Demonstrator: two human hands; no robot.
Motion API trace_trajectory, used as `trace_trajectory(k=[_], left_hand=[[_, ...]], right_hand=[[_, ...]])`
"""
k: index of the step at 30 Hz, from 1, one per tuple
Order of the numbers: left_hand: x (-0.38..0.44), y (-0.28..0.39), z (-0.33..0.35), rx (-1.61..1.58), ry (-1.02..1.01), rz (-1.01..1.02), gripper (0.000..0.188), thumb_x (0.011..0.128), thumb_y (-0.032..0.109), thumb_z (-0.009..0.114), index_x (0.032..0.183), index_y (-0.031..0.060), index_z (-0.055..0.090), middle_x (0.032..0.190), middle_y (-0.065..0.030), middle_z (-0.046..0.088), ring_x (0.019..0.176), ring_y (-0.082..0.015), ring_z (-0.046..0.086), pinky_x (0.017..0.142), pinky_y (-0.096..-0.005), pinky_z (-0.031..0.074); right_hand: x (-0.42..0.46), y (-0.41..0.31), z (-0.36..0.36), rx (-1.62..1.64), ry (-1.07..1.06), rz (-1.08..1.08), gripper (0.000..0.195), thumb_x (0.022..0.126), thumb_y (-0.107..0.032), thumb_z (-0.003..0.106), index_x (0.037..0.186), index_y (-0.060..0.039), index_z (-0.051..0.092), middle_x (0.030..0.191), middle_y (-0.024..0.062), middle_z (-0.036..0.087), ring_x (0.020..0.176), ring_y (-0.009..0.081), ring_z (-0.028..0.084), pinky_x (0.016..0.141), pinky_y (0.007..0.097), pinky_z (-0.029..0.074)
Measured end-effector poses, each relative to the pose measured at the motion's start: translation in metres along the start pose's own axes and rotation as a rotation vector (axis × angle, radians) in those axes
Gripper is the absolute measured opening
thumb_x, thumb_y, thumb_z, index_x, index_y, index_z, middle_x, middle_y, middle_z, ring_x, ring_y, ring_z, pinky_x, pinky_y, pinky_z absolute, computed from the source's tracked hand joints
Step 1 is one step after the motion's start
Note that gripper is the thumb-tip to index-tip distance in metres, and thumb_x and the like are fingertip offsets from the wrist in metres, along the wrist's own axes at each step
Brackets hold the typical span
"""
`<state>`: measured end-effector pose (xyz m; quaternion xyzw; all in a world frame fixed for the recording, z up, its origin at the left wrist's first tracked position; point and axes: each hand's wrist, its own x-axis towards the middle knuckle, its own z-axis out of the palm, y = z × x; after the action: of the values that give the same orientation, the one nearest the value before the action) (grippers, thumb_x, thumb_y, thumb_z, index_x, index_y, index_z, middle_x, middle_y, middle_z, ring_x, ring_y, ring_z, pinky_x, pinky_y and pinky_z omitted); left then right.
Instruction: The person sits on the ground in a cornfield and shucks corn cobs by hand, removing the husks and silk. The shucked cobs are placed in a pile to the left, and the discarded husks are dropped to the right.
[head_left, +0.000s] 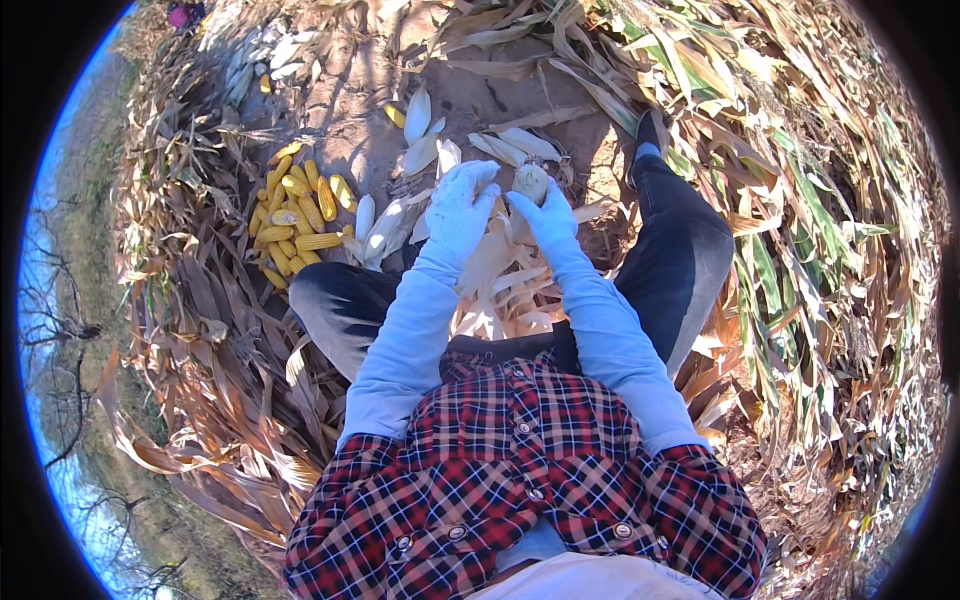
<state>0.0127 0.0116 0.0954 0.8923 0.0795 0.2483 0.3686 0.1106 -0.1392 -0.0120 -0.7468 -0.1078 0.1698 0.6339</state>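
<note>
An ear of corn in its pale husk (531, 182) is gripped by my right hand (551, 217), with the thumb laid across it. Left of that ear, my left hand (459, 210) is raised with its fingers curled and a small gap at the thumb. Whether it pinches a strip of husk cannot be made out. Both hands wear white gloves. Loose dry husks (499, 281) lie beneath them, between my legs. More pale husks (517, 146) are on the soil just beyond the right hand.
A pile of bare yellow corn cobs (296, 214) sits beyond my left knee (337, 300). One yellow cob (394, 115) lies apart on the soil (472, 90). Farther left are several pale ears (281, 56). Dry corn stalks (810, 202) bank up on the right, and more leaves (217, 337) on the left.
</note>
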Motion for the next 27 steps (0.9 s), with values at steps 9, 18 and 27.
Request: trace_trajectory(k=[9,18,27], left_hand=[[0.003,0.012,0.027,-0.232,-0.108,-0.267,0.046,0.086,0.01,0.077,0.13,0.0052,0.064,0.12,-0.0121,0.07,0.108,-0.0252,0.07,0.096,-0.0365,0.056],[0.009,0.006,0.011,-0.443,-0.241,-0.332,0.028,0.093,0.006,0.072,0.119,0.0016,0.065,0.105,-0.0072,0.071,0.097,-0.0152,0.067,0.089,-0.0316,0.056],[-0.004,-0.012,0.015,-0.884,-0.097,-0.463,0.02,0.096,0.004,0.07,0.116,0.0016,0.066,0.107,-0.005,0.07,0.098,-0.013,0.066,0.09,-0.0294,0.055]], right_hand=[[-0.016,-0.029,-0.001,-0.148,-0.089,-0.026,0.076,0.081,-0.047,0.079,0.139,-0.0039,0.056,0.128,0.0213,0.068,0.117,0.0336,0.068,0.1,0.0419,0.052],[-0.012,-0.026,0.003,0.096,-0.181,0.016,0.078,0.078,-0.05,0.083,0.134,-0.0014,0.059,0.12,0.0175,0.071,0.108,0.0262,0.069,0.095,0.0385,0.054],[-0.021,-0.028,0.005,0.729,-0.241,0.279,0.06,0.092,-0.034,0.08,0.138,-0.0017,0.057,0.118,0.0087,0.068,0.101,0.0166,0.067,0.089,0.0313,0.055]])
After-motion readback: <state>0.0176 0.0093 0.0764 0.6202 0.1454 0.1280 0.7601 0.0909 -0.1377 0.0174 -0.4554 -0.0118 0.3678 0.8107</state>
